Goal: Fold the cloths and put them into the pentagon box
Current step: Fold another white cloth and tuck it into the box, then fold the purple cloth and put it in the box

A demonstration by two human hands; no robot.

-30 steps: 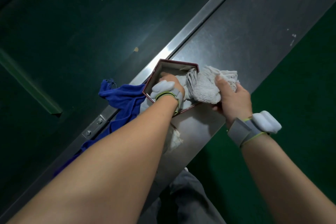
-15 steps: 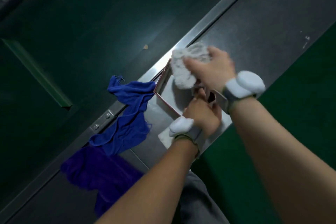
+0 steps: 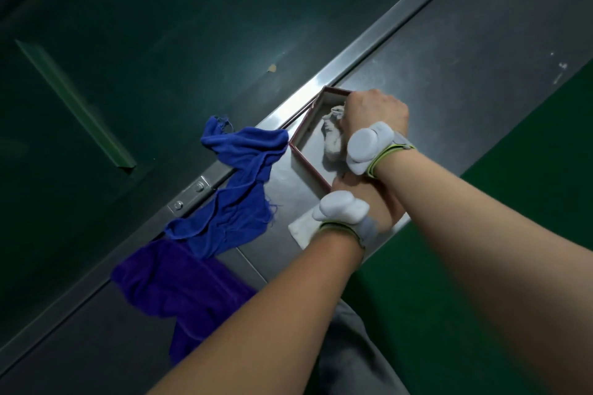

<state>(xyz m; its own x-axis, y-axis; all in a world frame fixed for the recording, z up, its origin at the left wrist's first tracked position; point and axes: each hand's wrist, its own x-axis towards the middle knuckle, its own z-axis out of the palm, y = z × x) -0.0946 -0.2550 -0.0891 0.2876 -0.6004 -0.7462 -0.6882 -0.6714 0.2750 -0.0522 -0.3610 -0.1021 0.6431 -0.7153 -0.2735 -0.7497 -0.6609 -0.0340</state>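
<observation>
At the table's near edge sits the box (image 3: 306, 138), its red-brown rim open toward you, and your right hand (image 3: 375, 111) is down inside it, fingers curled onto the white cloth (image 3: 332, 141) and pressing it against the box floor. Your left hand (image 3: 369, 199) lies under the right forearm at the box's near corner; whether it grips the wall or only steadies it, you cannot tell, since the fingers are hidden. A second white cloth (image 3: 301, 229) peeks out flat beneath your left wrist, right on the table's edge. Off to the left, the blue cloth (image 3: 237, 183) trails unfolded from just beside the box's left corner back toward you, its long axis running along the table's rail, and the purple cloth (image 3: 179, 285) is bunched beyond its lower end. Judging by this, the blue one comes next: it lies left of both hands, nearer your left, so that hand has the shorter reach.
</observation>
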